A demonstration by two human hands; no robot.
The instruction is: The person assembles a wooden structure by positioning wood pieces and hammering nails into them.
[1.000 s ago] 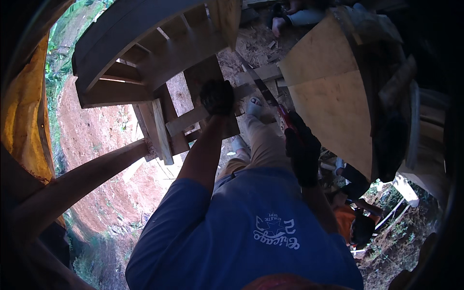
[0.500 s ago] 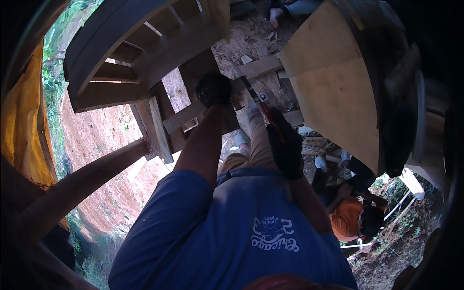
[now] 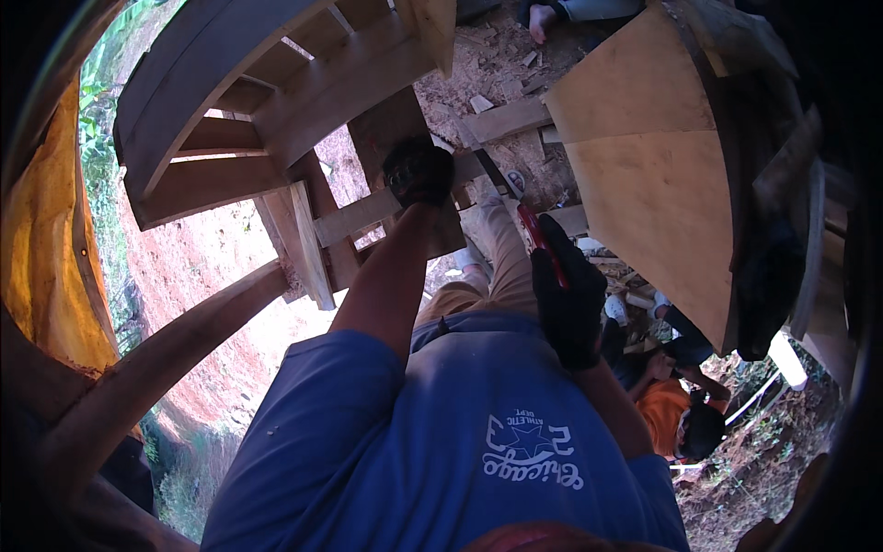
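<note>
My gloved left hand [image 3: 418, 172] is closed over a narrow wooden strip [image 3: 354, 218], pressing it against a dark board [image 3: 391, 115]. My right hand [image 3: 568, 299], in a black glove, is wrapped round the red handle of a handsaw [image 3: 541, 241]. The saw's blade points away and to the left and crosses the strip near its right end, just right of my left hand. Whether the teeth have cut into the wood cannot be made out.
A slatted wooden piece [image 3: 276, 120] stands at the far left, with a pole [image 3: 175, 354] below it. On the right is a large plywood panel [image 3: 648, 175]. A person in orange [image 3: 667, 414] sits at the lower right. Another person's foot [image 3: 543, 23] shows at the far edge. Wood scraps litter the ground.
My right hand has drawn back toward my body with the saw, and more of the red handle shows. The left hand stays on the strip. The whole view has shifted slightly.
</note>
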